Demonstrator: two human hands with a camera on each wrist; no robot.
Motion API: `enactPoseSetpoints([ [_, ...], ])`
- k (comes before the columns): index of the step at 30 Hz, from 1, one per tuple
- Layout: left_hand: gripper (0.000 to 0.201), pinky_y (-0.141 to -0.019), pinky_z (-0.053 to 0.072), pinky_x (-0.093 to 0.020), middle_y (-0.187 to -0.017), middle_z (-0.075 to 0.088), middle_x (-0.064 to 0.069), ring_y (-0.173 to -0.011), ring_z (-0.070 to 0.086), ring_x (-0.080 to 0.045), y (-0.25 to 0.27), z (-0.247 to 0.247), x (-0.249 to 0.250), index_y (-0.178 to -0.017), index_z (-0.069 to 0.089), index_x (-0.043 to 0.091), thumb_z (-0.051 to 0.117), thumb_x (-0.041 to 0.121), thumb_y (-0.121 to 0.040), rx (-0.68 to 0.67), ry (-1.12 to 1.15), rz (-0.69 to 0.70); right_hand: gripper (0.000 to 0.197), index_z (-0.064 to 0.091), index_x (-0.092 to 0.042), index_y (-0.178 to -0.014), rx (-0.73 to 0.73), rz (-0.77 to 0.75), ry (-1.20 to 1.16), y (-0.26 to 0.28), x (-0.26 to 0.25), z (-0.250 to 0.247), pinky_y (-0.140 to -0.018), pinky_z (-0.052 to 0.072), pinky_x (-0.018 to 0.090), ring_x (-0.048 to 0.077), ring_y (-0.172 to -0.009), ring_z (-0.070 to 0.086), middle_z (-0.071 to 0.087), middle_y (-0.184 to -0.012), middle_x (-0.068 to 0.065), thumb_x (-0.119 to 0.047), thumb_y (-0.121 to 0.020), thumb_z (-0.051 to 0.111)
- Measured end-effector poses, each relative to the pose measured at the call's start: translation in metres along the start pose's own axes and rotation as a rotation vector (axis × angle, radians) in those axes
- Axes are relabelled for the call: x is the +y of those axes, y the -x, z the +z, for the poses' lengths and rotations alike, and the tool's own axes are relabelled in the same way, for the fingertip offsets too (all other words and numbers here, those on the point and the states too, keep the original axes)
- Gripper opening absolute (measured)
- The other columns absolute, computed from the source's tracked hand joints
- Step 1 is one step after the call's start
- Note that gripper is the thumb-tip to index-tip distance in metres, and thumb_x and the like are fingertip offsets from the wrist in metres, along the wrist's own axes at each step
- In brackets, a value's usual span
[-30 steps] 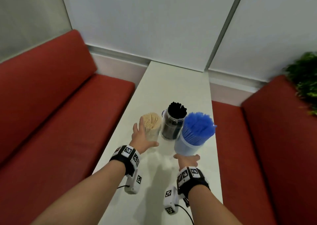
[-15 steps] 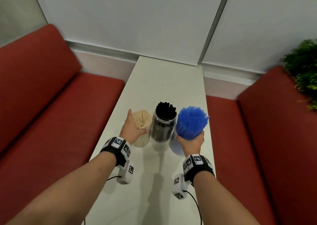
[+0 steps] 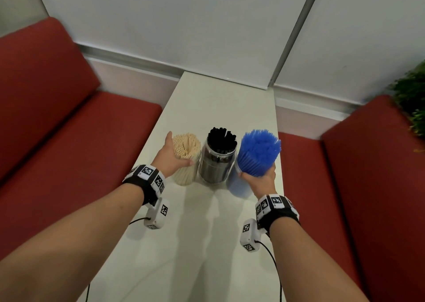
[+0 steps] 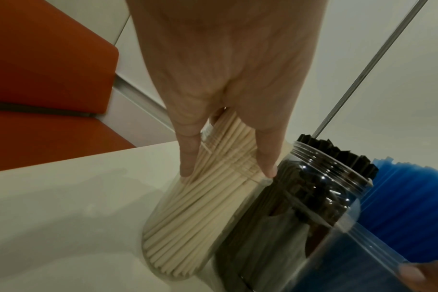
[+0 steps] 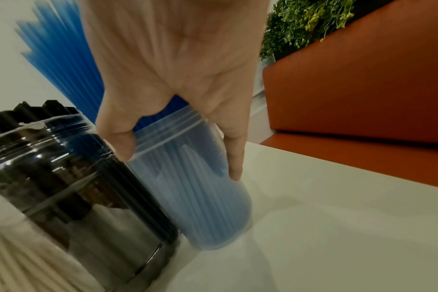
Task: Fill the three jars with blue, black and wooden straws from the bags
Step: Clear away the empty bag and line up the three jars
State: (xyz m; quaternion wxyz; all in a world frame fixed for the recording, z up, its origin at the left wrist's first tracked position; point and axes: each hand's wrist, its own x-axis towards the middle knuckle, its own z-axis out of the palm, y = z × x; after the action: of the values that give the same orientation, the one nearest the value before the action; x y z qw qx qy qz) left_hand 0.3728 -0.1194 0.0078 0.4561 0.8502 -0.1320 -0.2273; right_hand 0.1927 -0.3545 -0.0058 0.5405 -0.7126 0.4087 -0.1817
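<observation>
Three clear jars stand in a row on the white table (image 3: 213, 244). The left jar (image 3: 185, 175) holds wooden straws (image 3: 186, 146), the middle jar (image 3: 216, 166) holds black straws (image 3: 222, 138), the right jar (image 3: 239, 184) holds blue straws (image 3: 258, 152). My left hand (image 3: 171, 158) grips the wooden-straw jar (image 4: 188, 227) from its left side, fingers (image 4: 188, 158) curled round its shoulder. My right hand (image 3: 262, 179) grips the blue-straw jar (image 5: 200, 187) near its rim, thumb and fingers (image 5: 234, 156) on opposite sides.
Red bench seats (image 3: 80, 140) flank the narrow table on both sides. A white wall (image 3: 207, 25) closes the far end. A green plant (image 3: 411, 103) sits behind the right bench. The jars touch or nearly touch one another.
Both hands have closed round the outer jars and brought them in beside the black-straw jar. The blue-straw jar moved toward me and left. The head view shifted.
</observation>
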Motion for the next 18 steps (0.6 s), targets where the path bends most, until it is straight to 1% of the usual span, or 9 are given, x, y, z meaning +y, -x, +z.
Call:
enactPoseSetpoints([
  [2,0.129,-0.099,0.037,-0.032,-0.147,0.045,-0.014,-0.124,0.052,-0.026,-0.010,-0.002,0.002,-0.154,-0.004,0.030,0.089,0.033,-0.065,-0.005,0.003,-0.001,0.107,0.027,-0.022,-0.153,-0.010,0.008,0.007,-0.011,0.000,0.000,-0.103,0.044,0.036,0.026,-0.129,0.049,0.042,-0.135,0.001,-0.007,-0.068,0.089],
  [3,0.129,-0.100,0.037,-0.032,-0.146,0.046,-0.014,-0.124,0.052,-0.026,-0.015,-0.004,0.003,-0.154,-0.005,0.029,0.089,0.033,-0.066,-0.006,0.009,-0.003,0.107,0.026,-0.022,-0.153,-0.017,0.008,0.011,-0.016,-0.001,0.000,-0.104,0.045,0.037,0.026,-0.129,0.049,0.043,-0.135,0.001,-0.007,-0.068,0.089],
  [5,0.128,-0.098,0.037,-0.031,-0.140,0.053,-0.015,-0.123,0.053,-0.025,-0.025,-0.005,0.003,-0.154,-0.005,0.029,0.089,0.032,-0.066,-0.007,0.020,-0.011,0.108,0.024,-0.022,-0.154,-0.041,0.012,0.028,-0.025,-0.002,-0.001,-0.108,0.047,0.046,0.027,-0.131,0.048,0.042,-0.141,0.005,-0.008,-0.069,0.089],
  [7,0.126,-0.094,0.035,-0.029,-0.128,0.061,-0.014,-0.121,0.054,-0.024,-0.033,-0.005,0.004,-0.154,-0.003,0.029,0.088,0.033,-0.067,-0.010,0.025,-0.013,0.109,0.022,-0.022,-0.155,-0.058,0.024,0.046,-0.034,-0.005,-0.001,-0.108,0.049,0.055,0.028,-0.133,0.047,0.041,-0.145,0.007,-0.009,-0.070,0.089],
  [11,0.124,-0.093,0.035,-0.028,-0.115,0.068,-0.010,-0.115,0.056,-0.021,-0.047,-0.001,0.008,-0.153,-0.002,0.028,0.087,0.032,-0.068,-0.007,0.040,0.002,0.106,0.021,-0.021,-0.155,-0.057,0.017,0.035,-0.048,-0.011,0.003,-0.104,0.051,0.057,0.027,-0.127,0.049,0.042,-0.142,0.004,-0.009,-0.072,0.087],
  [13,0.123,-0.096,0.036,-0.031,-0.101,0.072,-0.001,-0.116,0.057,-0.023,-0.050,0.002,0.006,-0.153,-0.001,0.028,0.088,0.033,-0.068,0.001,0.051,0.007,0.105,0.021,-0.022,-0.155,-0.066,0.022,0.024,-0.051,-0.011,0.006,-0.102,0.052,0.057,0.025,-0.124,0.050,0.043,-0.138,0.001,-0.009,-0.074,0.086],
  [14,0.124,-0.099,0.037,-0.032,-0.098,0.072,0.000,-0.118,0.057,-0.023,-0.051,0.002,0.006,-0.153,-0.001,0.028,0.088,0.033,-0.067,-0.004,0.054,0.011,0.105,0.021,-0.023,-0.155,-0.074,0.027,0.017,-0.052,-0.012,0.006,-0.103,0.052,0.057,0.026,-0.126,0.050,0.042,-0.139,0.001,-0.010,-0.074,0.086],
  [16,0.125,-0.103,0.035,-0.033,-0.115,0.069,-0.007,-0.125,0.052,-0.024,-0.051,0.001,0.007,-0.153,-0.002,0.030,0.088,0.033,-0.067,-0.021,0.067,0.015,0.113,0.014,-0.024,-0.158,-0.074,0.027,0.004,-0.051,-0.012,0.007,-0.110,0.046,0.056,0.029,-0.136,0.045,0.038,-0.150,0.005,-0.009,-0.074,0.087],
  [18,0.130,-0.107,0.029,-0.033,-0.143,0.049,-0.016,-0.138,0.039,-0.025,-0.049,-0.002,0.008,-0.154,-0.006,0.030,0.090,0.031,-0.066,-0.030,0.091,0.034,0.134,-0.006,-0.026,-0.162,-0.060,0.046,-0.009,-0.043,-0.007,0.007,-0.120,0.033,0.054,0.029,-0.148,0.031,0.023,-0.163,0.009,-0.010,-0.071,0.091],
])
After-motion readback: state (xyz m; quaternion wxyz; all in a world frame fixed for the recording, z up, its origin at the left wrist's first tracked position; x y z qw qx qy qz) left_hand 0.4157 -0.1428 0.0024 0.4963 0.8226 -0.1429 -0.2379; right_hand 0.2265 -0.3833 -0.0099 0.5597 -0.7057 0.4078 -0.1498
